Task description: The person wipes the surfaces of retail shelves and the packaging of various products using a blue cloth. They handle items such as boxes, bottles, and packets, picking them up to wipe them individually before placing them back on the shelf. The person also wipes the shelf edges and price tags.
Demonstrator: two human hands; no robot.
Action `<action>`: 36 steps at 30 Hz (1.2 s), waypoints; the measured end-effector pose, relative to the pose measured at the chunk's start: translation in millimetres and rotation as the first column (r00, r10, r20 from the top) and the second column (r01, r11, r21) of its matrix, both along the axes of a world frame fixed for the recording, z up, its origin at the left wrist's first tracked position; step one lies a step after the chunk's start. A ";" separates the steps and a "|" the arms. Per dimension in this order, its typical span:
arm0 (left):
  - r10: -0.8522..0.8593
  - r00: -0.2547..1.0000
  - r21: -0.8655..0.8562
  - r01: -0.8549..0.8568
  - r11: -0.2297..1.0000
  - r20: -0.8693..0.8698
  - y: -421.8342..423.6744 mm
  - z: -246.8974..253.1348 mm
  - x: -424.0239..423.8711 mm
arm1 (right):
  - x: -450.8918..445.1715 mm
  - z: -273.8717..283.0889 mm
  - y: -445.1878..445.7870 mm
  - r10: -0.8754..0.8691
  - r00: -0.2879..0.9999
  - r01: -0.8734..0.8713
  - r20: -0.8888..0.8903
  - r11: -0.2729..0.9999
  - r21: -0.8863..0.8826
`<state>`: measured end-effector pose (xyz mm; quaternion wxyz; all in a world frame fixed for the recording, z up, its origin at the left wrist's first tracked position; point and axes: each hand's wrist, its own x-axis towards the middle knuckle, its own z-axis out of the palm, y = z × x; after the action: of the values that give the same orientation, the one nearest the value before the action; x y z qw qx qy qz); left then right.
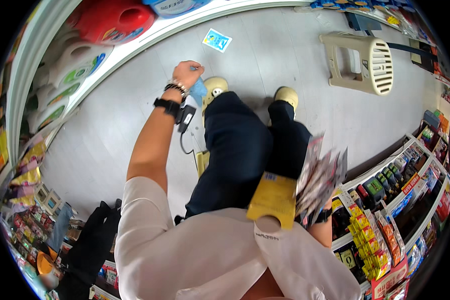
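Observation:
My left hand is stretched out low over the floor at upper centre, its fingers closed on a light-blue cloth-like item that hangs beside my pale clog. A small blue-and-white packet lies flat on the floor just beyond it. My right hand, mostly hidden, is at right near my side and holds a thick bunch of clear plastic packets. A yellow cardboard box with a round cut-out is against these packets, in front of my shirt; what supports it cannot be told.
A beige plastic stool lies on its side at upper right. Shelves with detergent bottles run along the left and top. More stocked shelving stands at right. A person in dark clothes is at lower left.

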<state>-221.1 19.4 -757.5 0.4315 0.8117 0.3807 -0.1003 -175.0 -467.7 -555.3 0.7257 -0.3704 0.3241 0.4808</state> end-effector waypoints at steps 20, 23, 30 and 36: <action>-0.234 0.665 0.146 0.463 0.874 -0.710 -4.6 -211.6 179.4 | 22.8 -12.7 46.9 -0.245 0.935 0.275 -0.255 0.958 0.086; -0.228 0.695 0.168 0.452 0.876 -0.682 -2.7 -188.3 176.7 | 18.3 -12.0 49.0 -0.243 0.935 0.277 -0.257 0.955 0.104; 0.137 0.991 0.100 -0.137 0.985 0.010 4.9 -140.2 97.0 | 7.9 0.2 51.5 -0.216 0.949 0.266 -0.231 0.940 0.215; 0.641 0.726 -0.708 -0.316 0.631 0.247 -36.3 66.5 23.8 | 7.0 6.1 53.3 -0.119 0.973 0.205 -0.198 0.837 0.508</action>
<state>-197.3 -16.9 -691.0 0.7638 0.4829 0.4149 0.1067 -167.9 -414.4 -549.2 0.8093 -0.0900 0.2672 0.5153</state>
